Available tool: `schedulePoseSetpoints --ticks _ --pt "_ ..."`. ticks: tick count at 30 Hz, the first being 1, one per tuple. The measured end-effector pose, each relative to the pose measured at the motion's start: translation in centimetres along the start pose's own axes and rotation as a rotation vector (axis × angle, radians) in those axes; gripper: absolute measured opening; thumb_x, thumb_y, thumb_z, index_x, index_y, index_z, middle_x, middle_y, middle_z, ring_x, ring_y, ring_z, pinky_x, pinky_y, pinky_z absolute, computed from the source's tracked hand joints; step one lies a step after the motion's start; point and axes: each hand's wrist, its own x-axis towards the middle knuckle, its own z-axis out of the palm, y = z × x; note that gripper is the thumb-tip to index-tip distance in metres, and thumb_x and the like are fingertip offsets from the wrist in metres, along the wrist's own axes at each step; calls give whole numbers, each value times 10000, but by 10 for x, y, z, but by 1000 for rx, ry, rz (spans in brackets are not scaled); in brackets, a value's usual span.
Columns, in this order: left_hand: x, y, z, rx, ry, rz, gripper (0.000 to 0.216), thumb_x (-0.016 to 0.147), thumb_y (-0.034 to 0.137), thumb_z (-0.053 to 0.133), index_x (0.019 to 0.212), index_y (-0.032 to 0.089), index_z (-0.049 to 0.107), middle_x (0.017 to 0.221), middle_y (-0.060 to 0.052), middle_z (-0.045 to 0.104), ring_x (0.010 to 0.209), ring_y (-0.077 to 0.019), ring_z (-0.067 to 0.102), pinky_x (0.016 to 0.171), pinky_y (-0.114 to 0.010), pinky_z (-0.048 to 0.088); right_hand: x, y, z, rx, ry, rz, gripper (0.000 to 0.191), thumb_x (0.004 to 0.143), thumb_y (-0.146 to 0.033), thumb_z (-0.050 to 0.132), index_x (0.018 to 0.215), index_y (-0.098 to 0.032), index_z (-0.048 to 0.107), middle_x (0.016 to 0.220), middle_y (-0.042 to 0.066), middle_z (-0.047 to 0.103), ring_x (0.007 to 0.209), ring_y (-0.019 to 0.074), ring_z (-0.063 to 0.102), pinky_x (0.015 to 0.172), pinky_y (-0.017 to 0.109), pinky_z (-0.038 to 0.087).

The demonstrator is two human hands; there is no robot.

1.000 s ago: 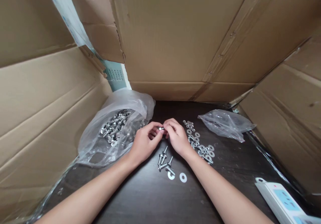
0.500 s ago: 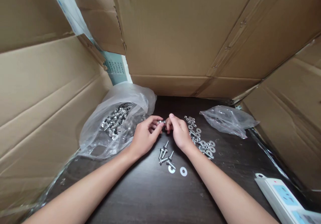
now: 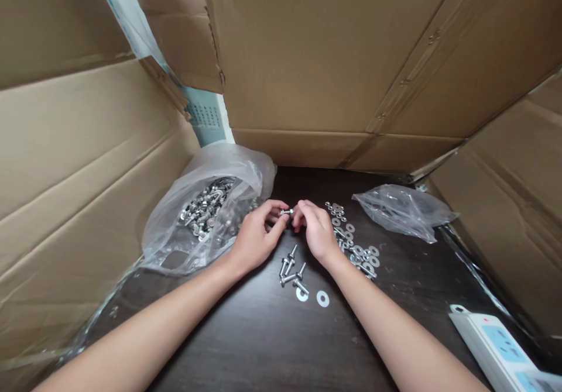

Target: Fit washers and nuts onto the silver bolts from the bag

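Observation:
A small silver bolt [image 3: 287, 211] is pinched between the thumb and fingers of my left hand [image 3: 257, 234], lying roughly level above the table. What looks like a nut sits near its right end. Close against that end, my right hand [image 3: 317, 228] has its fingers curled in; whatever they hold is hidden behind them. Below the hands lie several bolts [image 3: 288, 266] with nuts on them. Two flat washers, one partly under a bolt and one loose washer [image 3: 322, 298], rest nearer to me.
At left, an open clear plastic bag [image 3: 158, 228] holds many metal fasteners. Right of my right hand spreads a pile of washers, nuts and bolts [image 3: 357, 254]. A flattened plastic bag [image 3: 404, 207] and a white power strip [image 3: 496, 345] lie farther right. Cardboard walls [image 3: 333, 58] surround the dark table.
The bolt shows more fully between my hands now, and my right fingers have shifted slightly. The whole view has moved a little; the parts on the table look the same.

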Motion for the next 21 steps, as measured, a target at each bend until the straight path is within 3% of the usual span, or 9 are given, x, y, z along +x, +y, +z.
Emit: schedulePoseSetpoints --ticks 4,11,14,18,21 --pt "-1 4 0 -9 -9 -9 149 936 272 608 1056 187 632 896 -43 740 778 -168 721 635 -251 541 2 -1 2 15 16 45 267 901 -420 579 733 -214 611 792 16 539 641 158 548 537 291 442" --pt "-1 3 0 10 -7 -1 149 936 271 606 1058 189 625 937 -52 743 793 -172 722 660 -265 546 -1 -4 1 17 32 -68 49 766 -231 609 745 -205 644 939 48 566 780 171 570 596 285 460" --pt "0 2 0 7 4 -22 163 939 290 606 1063 185 621 941 -53 735 789 -174 719 670 -274 548 0 -3 -2 85 45 -86 87 701 -195 559 727 -196 643 973 54 570 769 159 561 567 267 446" --pt "0 2 -1 -2 -4 -33 161 941 285 601 1067 185 614 933 -49 730 797 -175 719 679 -277 546 2 -2 -5 156 55 -12 296 681 -215 524 904 -207 717 944 42 586 691 145 555 528 262 449" --pt "0 2 -1 -14 -3 -31 151 943 283 599 1061 189 610 960 -51 732 804 -172 719 686 -277 549 3 -3 -4 145 50 -8 271 671 -220 530 821 -198 754 994 60 609 683 141 571 526 267 452"
